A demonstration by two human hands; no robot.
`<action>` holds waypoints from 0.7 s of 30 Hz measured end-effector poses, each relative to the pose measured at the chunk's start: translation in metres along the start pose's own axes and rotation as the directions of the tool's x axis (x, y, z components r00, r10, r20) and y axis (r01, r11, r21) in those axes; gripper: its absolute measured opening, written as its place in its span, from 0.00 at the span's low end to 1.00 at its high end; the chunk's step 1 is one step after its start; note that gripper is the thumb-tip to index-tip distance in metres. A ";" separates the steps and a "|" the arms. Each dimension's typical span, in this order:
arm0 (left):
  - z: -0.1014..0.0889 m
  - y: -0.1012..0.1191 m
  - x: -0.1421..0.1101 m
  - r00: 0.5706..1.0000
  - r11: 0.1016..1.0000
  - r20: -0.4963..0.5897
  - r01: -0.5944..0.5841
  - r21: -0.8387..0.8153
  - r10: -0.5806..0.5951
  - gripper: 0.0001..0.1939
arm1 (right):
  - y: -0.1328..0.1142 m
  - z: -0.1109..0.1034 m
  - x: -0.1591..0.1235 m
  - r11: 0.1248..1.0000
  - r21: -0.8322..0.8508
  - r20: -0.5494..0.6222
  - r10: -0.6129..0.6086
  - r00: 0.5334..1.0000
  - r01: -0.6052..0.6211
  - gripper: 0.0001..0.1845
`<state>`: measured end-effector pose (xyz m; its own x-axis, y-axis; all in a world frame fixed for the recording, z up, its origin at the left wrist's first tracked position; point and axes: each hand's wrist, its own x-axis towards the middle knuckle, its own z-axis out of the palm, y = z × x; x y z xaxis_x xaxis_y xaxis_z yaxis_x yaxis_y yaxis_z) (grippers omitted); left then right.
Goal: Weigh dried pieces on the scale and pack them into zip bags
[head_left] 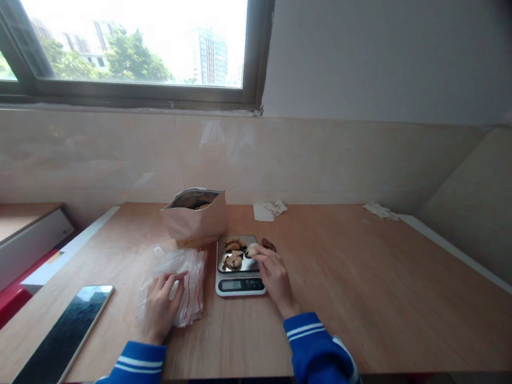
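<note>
A small kitchen scale (240, 283) sits on the wooden table (374, 289), with several brown snack pieces (234, 255) on its steel pan. My right hand (273, 278) rests at the scale's right edge, fingertips pinching a pale piece (252, 250) over the pan. One dark piece (268, 244) lies on the table just right of the scale. My left hand (161, 307) presses down on a stack of clear zip bags (183, 277) with red stripes, left of the scale. Behind them stands an open kraft paper pouch (196, 220) holding more pieces.
A phone (62, 337) lies screen-up near the table's front left corner, a white cable below it. Crumpled tissues (269, 209) lie at the back by the tiled wall, another scrap (379, 209) farther right. A lower shelf (7, 240) stands to the left.
</note>
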<state>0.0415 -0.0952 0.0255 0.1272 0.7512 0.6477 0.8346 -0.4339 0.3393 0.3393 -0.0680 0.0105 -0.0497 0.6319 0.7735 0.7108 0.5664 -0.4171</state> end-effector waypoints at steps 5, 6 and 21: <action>0.000 0.001 0.001 1.000 1.000 0.009 0.003 0.000 -0.003 0.12 | -0.003 -0.004 -0.003 0.995 0.079 0.039 0.053 0.998 -0.056 0.16; 0.000 0.000 0.001 1.000 1.000 0.013 0.005 0.000 -0.005 0.12 | -0.002 -0.003 -0.004 0.993 0.086 0.021 0.077 0.997 -0.078 0.16; -0.001 0.001 -0.001 0.999 1.000 0.039 0.024 -0.017 -0.023 0.13 | 0.032 0.011 -0.022 0.921 -0.198 0.077 0.356 0.931 -0.336 0.11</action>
<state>0.0418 -0.0965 0.0260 0.1286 0.7802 0.6122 0.8283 -0.4240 0.3664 0.3552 -0.0577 -0.0250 0.1525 0.8311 0.5348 0.8104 0.2046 -0.5490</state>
